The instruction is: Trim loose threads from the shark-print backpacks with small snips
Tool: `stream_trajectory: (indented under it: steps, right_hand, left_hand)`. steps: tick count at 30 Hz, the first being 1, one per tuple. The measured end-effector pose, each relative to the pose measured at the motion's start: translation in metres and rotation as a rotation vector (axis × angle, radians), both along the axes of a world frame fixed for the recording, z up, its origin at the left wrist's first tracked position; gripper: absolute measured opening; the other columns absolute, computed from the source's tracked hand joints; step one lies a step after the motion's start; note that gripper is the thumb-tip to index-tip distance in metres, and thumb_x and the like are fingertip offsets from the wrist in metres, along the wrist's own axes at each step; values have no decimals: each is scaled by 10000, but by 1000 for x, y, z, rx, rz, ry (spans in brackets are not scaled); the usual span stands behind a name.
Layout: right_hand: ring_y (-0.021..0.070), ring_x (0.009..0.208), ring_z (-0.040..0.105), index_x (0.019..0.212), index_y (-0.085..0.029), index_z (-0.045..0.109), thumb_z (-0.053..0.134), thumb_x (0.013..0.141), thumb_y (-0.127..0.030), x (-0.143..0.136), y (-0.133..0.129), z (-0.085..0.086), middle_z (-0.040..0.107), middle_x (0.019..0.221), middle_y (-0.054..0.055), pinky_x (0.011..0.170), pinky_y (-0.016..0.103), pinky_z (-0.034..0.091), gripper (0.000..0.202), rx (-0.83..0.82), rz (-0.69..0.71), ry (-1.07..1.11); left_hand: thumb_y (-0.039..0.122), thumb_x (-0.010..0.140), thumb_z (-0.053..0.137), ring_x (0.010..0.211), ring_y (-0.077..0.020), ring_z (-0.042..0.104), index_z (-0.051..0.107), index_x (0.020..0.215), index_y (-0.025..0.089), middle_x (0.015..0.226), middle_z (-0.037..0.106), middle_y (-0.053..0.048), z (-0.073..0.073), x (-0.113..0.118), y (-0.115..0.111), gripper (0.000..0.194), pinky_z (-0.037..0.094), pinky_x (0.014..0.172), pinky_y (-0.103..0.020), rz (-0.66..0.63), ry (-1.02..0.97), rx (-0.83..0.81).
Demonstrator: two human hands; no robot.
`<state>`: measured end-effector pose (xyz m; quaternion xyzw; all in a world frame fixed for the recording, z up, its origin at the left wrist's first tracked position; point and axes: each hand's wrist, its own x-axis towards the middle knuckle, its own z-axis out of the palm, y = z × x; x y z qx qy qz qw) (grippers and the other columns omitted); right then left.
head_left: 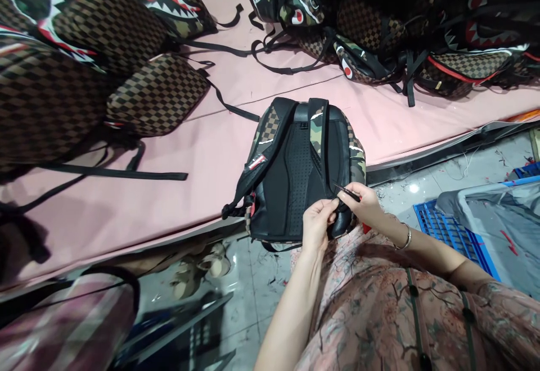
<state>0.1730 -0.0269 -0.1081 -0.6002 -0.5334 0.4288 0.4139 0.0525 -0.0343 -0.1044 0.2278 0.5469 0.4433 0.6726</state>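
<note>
A black backpack (298, 174) with checkered and camouflage parts lies at the table's front edge, its shoulder straps facing up. My left hand (319, 220) is closed in a pinch on a black strap part near the bag's lower right corner. Just beside it, my right hand (361, 202) is wrapped round a small dark pointed tool (348, 193), whose tip points up and left over the bag. The fingertips of both hands are close together, and they partly hide the strap part.
Checkered bags (158, 95) with loose straps lie at the left of the pink table (169, 208). More bags (363, 45) are piled at the back right. Blue crates (453, 230) stand on the floor at the right. Plaid cloth (80, 326) shows at the lower left.
</note>
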Motion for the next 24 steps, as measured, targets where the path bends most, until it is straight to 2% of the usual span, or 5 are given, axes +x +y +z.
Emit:
stream_trajectory:
  steps: [3, 7, 12, 18, 24]
  right_hand:
    - [102, 558, 475, 743, -187, 551, 528, 777, -357, 5, -3, 0, 509, 612, -40, 525, 214, 386, 175, -5, -10, 75]
    - [102, 528, 479, 989, -201, 530, 503, 820, -321, 28, -13, 6, 530, 619, -49, 520, 220, 383, 209, 130, 67, -23]
    - [144, 711, 599, 986, -203, 588, 510, 847, -285, 58, -26, 6, 664, 850, 47, 625, 249, 433, 179, 433, 263, -287]
    - [142, 620, 586, 987, -179, 607, 504, 857, -299, 58, -30, 4, 663, 731, 56, 565, 246, 403, 205, 537, 350, -537]
    - [120, 662, 593, 940, -163, 617, 510, 852, -287, 52, -22, 7, 664, 777, 45, 610, 224, 436, 186, 438, 329, -263]
  left_hand:
    - [322, 531, 730, 349, -7, 269, 423, 497, 151, 403, 308, 103, 0, 1, 1, 354, 162, 375, -161, 91, -53, -22]
    - [338, 517, 758, 359, -6, 288, 325, 485, 170, 427, 271, 108, 1, -1, 1, 465, 172, 371, -154, 86, -124, -42]
    - [324, 511, 780, 363, -12, 312, 392, 516, 153, 433, 246, 113, 4, -3, 1, 424, 182, 371, -143, 55, -194, -82]
    - [327, 523, 778, 367, -16, 332, 485, 554, 124, 422, 270, 110, 7, -1, 0, 357, 192, 382, -144, 53, -183, -83]
    - [402, 573, 731, 386, -27, 321, 511, 573, 127, 420, 328, 93, 10, -4, 0, 352, 208, 408, -163, -9, -19, -9]
